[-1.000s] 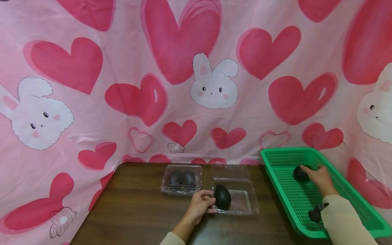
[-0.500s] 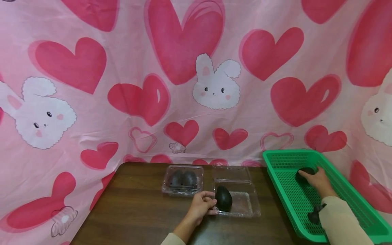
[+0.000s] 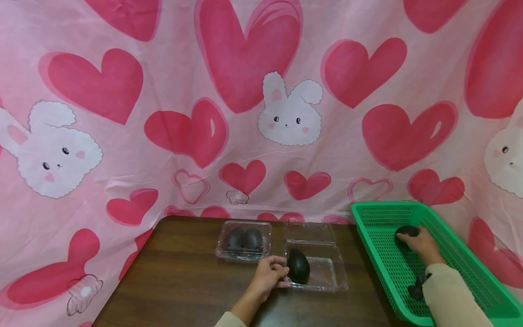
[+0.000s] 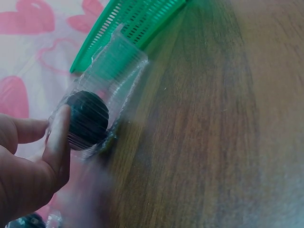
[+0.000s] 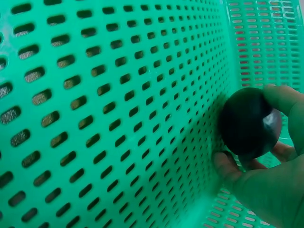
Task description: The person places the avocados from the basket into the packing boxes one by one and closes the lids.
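My right hand [image 3: 425, 245] grips a dark avocado [image 3: 407, 231] inside the green basket [image 3: 377, 268]. In the right wrist view, thumb and fingers curl round this avocado [image 5: 249, 122] close to the perforated basket surface. My left hand [image 3: 267, 277] pinches the left edge of an open clear plastic clamshell box [image 3: 323, 272]. Another dark avocado [image 3: 298, 265] lies in the box's left half, right beside my fingertips. The left wrist view shows that avocado [image 4: 88, 118] through the clear wall. The box's lid [image 3: 309, 232] lies folded back toward the curtain.
A closed clear box [image 3: 243, 240] with two dark avocados inside stands to the left on the wooden table [image 3: 184, 272]. A pink curtain [image 3: 343, 150] with hearts and rabbits hangs behind the table and at both sides. A small dark object [image 3: 416, 290] shows beside my right wrist.
My right hand has shifted slightly on the avocado in the basket, its fingers now closer round it. My left hand stays at the box edge. The whole head view has drifted a little.
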Tool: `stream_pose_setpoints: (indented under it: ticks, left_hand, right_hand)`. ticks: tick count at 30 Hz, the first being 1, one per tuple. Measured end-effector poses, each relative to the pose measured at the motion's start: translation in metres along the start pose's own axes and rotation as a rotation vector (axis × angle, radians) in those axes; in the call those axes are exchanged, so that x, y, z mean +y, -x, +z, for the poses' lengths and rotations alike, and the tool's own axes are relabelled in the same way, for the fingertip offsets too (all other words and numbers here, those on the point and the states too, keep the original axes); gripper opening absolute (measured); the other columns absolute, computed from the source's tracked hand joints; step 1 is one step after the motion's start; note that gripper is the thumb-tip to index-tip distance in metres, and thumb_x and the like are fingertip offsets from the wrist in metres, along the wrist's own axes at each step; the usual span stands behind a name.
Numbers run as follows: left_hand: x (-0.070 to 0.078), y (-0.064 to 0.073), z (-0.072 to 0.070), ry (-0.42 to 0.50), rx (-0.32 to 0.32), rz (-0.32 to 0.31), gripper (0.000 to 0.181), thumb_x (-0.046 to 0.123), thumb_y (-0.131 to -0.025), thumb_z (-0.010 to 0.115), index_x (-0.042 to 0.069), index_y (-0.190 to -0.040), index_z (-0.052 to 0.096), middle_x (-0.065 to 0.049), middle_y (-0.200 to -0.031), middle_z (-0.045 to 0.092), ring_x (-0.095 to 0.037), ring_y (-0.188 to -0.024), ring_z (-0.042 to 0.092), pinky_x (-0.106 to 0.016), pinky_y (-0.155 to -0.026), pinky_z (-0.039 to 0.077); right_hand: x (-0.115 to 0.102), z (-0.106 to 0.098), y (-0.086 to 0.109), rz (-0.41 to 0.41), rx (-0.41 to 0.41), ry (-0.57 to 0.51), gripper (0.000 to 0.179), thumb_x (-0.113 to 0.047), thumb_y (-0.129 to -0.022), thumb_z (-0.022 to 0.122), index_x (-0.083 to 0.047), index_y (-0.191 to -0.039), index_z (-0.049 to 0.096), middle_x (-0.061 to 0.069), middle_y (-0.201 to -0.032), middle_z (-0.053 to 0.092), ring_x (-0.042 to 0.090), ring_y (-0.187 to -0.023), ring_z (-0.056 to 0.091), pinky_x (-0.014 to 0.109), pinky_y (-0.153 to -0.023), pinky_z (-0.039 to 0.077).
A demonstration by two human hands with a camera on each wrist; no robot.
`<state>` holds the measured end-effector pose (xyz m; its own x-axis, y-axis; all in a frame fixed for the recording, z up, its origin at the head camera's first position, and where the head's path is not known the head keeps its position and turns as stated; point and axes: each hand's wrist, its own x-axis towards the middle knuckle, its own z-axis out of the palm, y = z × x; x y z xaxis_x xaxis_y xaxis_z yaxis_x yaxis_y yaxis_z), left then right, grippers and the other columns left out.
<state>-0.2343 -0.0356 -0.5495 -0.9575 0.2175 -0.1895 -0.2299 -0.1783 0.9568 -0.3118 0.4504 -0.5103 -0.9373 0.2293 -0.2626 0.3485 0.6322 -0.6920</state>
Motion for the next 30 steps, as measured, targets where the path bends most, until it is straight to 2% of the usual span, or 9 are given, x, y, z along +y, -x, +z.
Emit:
stream_pose_setpoints:
  ticks: [3, 10, 15, 23, 30]
  left_hand:
    - [-0.001, -0.001, 0.000, -0.003, 0.000, 0.004, 0.032, -0.011, -0.093, 0.065, -0.015, -0.123, 0.057, -0.004, -0.078, 0.058, -0.012, -0.061, 0.060, -0.028, -0.058, 0.063]
    - [-0.002, 0.001, 0.001, -0.004, -0.005, 0.010, 0.033, -0.011, -0.092, 0.065, -0.016, -0.123, 0.056, -0.004, -0.077, 0.058, -0.012, -0.060, 0.061, -0.028, -0.057, 0.062]
    - [-0.002, 0.001, 0.001, -0.004, -0.005, 0.019, 0.032, -0.010, -0.092, 0.065, -0.016, -0.123, 0.056, -0.003, -0.076, 0.057, -0.012, -0.061, 0.060, -0.027, -0.056, 0.062]
    - [-0.003, -0.001, 0.000, -0.003, -0.007, 0.021, 0.032, -0.011, -0.093, 0.065, -0.016, -0.123, 0.056, -0.003, -0.076, 0.057, -0.011, -0.060, 0.060, -0.028, -0.056, 0.062]
    - [-0.004, -0.003, -0.001, 0.000, -0.010, 0.015, 0.032, -0.010, -0.093, 0.065, -0.015, -0.123, 0.056, -0.003, -0.076, 0.057, -0.012, -0.061, 0.060, -0.028, -0.057, 0.062]
  right_hand:
    - [0.003, 0.001, -0.003, -0.014, 0.004, -0.009, 0.108, -0.051, -0.099, 0.058, 0.017, -0.155, -0.005, 0.050, -0.155, 0.001, 0.070, -0.139, 0.014, 0.077, -0.109, 0.031]
    - [0.005, 0.007, -0.006, -0.058, 0.014, -0.006, 0.099, -0.036, -0.100, 0.060, 0.016, -0.155, -0.003, 0.052, -0.152, 0.005, 0.070, -0.136, 0.018, 0.077, -0.106, 0.035]
    - [0.003, 0.008, -0.006, -0.093, 0.022, 0.001, 0.099, -0.035, -0.099, 0.063, 0.015, -0.156, -0.001, 0.052, -0.150, 0.007, 0.070, -0.133, 0.022, 0.076, -0.102, 0.038]
    - [0.000, 0.011, -0.003, -0.101, -0.012, -0.015, 0.103, -0.036, -0.098, 0.067, 0.013, -0.157, -0.002, 0.052, -0.150, 0.010, 0.070, -0.132, 0.026, 0.074, -0.099, 0.041]
    - [-0.002, 0.011, -0.002, -0.106, -0.006, 0.016, 0.103, -0.036, -0.098, 0.068, 0.012, -0.157, -0.001, 0.052, -0.149, 0.011, 0.070, -0.131, 0.026, 0.074, -0.099, 0.042]
